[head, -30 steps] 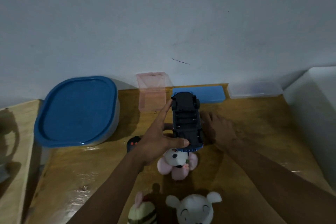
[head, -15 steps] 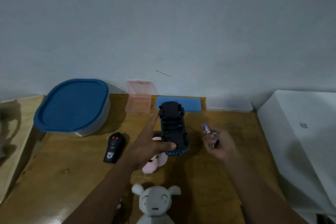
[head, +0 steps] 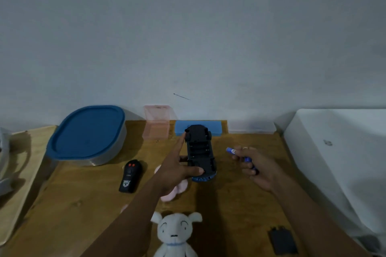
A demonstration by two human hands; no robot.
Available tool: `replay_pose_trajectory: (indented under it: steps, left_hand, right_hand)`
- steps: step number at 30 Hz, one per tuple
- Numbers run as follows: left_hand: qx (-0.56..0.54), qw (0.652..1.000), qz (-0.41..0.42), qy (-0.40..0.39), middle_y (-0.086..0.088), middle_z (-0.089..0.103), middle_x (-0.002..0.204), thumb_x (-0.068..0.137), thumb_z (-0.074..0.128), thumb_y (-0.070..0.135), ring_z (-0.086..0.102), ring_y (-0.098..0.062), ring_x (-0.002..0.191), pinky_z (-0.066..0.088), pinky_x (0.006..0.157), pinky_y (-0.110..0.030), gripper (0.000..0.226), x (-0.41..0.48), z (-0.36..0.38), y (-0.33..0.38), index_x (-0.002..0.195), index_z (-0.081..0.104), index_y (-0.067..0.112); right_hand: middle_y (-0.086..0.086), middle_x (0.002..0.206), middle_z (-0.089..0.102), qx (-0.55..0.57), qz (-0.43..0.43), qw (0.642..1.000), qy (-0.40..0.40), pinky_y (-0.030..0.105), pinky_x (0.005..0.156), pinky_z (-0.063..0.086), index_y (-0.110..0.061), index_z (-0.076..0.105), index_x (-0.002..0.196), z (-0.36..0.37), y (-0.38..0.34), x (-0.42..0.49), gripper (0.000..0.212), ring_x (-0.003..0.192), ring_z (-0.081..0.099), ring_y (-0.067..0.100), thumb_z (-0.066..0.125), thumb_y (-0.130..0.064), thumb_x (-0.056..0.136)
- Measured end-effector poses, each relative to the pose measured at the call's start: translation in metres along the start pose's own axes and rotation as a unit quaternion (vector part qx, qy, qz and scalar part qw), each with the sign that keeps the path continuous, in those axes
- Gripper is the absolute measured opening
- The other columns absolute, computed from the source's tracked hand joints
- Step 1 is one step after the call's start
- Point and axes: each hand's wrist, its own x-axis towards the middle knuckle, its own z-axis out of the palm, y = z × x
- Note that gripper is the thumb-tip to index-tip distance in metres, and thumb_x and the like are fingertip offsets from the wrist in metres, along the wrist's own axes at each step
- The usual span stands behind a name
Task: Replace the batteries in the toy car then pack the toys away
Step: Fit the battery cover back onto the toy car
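My left hand holds the blue toy car upside down above the wooden table, thumb on its near end and index finger along its left side. The open battery bay on its black underside faces up. To the right, my right hand grips blue batteries; one sticks out toward the car, others show between the fingers. A black battery cover lies at the table's front right. A black remote control lies left of the car.
A large container with a blue lid stands at the back left. A pink box, a blue box and a clear box line the wall. A white plush toy and a pink plush lie near. White appliance at right.
My right hand came up off the table holding batteries and now hovers right of the car. The camera view shifted back, showing more of the table.
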Motion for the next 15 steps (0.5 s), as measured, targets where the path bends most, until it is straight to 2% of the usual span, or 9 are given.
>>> replay_pose_trajectory:
  steps: [4,7,8,10,12,14,15]
  left_hand:
    - [0.001,1.000,0.013,-0.026,-0.002,0.066,0.119,0.074,0.071,-0.014,0.067,-0.011,0.103,0.057,0.072,-0.023,0.103,0.004,-0.007,-0.002,0.142,0.024,0.048]
    - [-0.007,0.999,0.017,-0.044,-0.005,0.065,0.122,0.074,0.073,-0.012,0.063,-0.018,0.111,0.057,0.081,-0.030,0.104,0.002,-0.013,-0.006,0.135,0.026,0.058]
    - [-0.009,0.999,0.017,-0.051,-0.006,0.064,0.124,0.073,0.073,-0.011,0.061,-0.022,0.113,0.057,0.083,-0.032,0.104,0.001,-0.015,-0.008,0.130,0.029,0.063]
    - [-0.019,0.998,0.007,-0.065,-0.008,0.063,0.124,0.073,0.073,-0.012,0.060,-0.025,0.114,0.058,0.081,-0.031,0.102,-0.002,-0.017,-0.011,0.123,0.031,0.066]
    - [-0.037,0.996,-0.018,-0.078,-0.012,0.061,0.124,0.071,0.073,-0.015,0.059,-0.029,0.114,0.058,0.083,-0.035,0.107,-0.005,-0.019,-0.013,0.137,0.027,0.055]
    - [-0.063,0.993,-0.035,-0.090,-0.015,0.060,0.124,0.067,0.074,-0.017,0.058,-0.035,0.116,0.052,0.095,-0.050,0.116,-0.008,-0.021,-0.017,0.145,0.021,0.050]
    - [-0.067,0.993,-0.036,-0.091,-0.015,0.061,0.123,0.067,0.073,-0.018,0.058,-0.036,0.116,0.050,0.097,-0.052,0.116,-0.009,-0.021,-0.018,0.146,0.021,0.049]
  right_hand:
    - [0.008,0.090,0.071,-0.145,-0.070,0.987,0.010,0.019,0.037,0.026,-0.009,0.062,0.099,0.024,-0.005,-0.015,0.011,0.045,0.033,0.007,0.057,-0.018,0.094]
    - [0.003,0.090,0.074,-0.236,-0.111,0.964,0.043,0.022,0.042,0.030,-0.017,0.064,0.096,0.047,-0.001,-0.026,0.012,0.045,0.039,0.007,0.055,-0.026,0.095]
    - [0.001,0.088,0.074,-0.263,-0.126,0.954,0.068,0.022,0.044,0.033,-0.019,0.065,0.094,0.053,0.002,-0.028,0.012,0.048,0.045,0.007,0.056,-0.026,0.095]
    - [-0.003,0.084,0.074,-0.311,-0.165,0.929,0.115,0.022,0.055,0.042,-0.020,0.067,0.092,0.066,0.007,-0.031,0.011,0.067,0.060,0.007,0.058,-0.025,0.094]
    - [-0.003,0.081,0.073,-0.316,-0.190,0.919,0.138,0.020,0.067,0.045,-0.014,0.068,0.092,0.076,0.013,-0.033,0.010,0.081,0.064,0.013,0.061,-0.021,0.092]
    - [-0.009,0.074,0.068,-0.357,-0.189,0.902,0.157,0.005,0.055,0.039,-0.010,0.068,0.090,0.085,0.018,-0.037,0.013,0.072,0.060,0.011,0.060,-0.021,0.092]
    - [-0.011,0.072,0.065,-0.384,-0.187,0.889,0.164,0.003,0.051,0.037,-0.009,0.067,0.089,0.088,0.019,-0.039,0.016,0.067,0.056,0.008,0.059,-0.021,0.093]
